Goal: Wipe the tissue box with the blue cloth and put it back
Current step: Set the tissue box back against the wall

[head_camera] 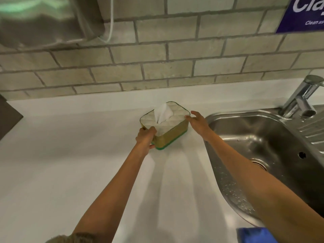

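The tissue box (172, 133) stands on the white counter near the wall, gold-sided with a green base, a white patterned top and a tissue sticking up. My left hand (145, 137) grips its near left corner, thumb under the base edge. At the box's right end, my right hand (197, 122) has spread fingers whose tips touch the top corner. The blue cloth (254, 235) lies at the bottom right of the view on the counter's front edge, partly hidden by my right forearm.
A stainless steel sink (259, 137) with a chrome tap (301, 97) sits right of the box. The brick wall runs behind the white counter (70, 146). A metal dispenser (43, 20) hangs upper left, a dark object (8, 116) stands at the left edge.
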`<action>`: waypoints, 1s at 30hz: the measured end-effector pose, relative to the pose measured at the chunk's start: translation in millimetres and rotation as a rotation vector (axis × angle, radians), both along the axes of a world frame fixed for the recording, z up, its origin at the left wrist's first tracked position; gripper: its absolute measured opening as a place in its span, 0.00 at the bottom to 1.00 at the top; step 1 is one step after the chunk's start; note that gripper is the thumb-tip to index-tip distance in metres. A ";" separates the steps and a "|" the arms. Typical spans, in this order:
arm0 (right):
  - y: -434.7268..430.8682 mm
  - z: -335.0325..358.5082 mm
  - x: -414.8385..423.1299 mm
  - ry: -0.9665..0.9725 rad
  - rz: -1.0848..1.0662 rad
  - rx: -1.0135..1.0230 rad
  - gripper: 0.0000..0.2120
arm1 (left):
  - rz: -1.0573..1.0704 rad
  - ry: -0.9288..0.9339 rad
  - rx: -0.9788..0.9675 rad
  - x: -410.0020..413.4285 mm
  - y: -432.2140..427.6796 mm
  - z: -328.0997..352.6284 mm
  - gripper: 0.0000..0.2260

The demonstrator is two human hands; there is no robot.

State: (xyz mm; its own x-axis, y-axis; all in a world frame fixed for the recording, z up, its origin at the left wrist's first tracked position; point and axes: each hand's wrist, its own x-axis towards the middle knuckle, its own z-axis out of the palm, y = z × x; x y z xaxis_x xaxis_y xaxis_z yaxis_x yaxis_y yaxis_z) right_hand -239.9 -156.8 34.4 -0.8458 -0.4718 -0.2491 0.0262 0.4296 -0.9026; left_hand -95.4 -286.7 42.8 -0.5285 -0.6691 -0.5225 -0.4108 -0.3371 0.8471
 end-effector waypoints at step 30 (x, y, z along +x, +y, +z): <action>-41.7 -18.1 -42.9 0.110 -0.189 -0.093 0.23 | 0.086 0.266 -0.067 -94.4 -58.1 -4.1 0.20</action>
State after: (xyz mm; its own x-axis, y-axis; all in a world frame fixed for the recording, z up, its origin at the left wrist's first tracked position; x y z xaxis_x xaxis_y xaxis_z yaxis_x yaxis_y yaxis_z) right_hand -282.9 -198.6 16.3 -0.9408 -0.3192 -0.1137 -0.0024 0.3417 -0.9398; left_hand -189.8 -344.7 38.7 -0.5811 -0.7456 -0.3262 -0.1436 -0.3006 0.9429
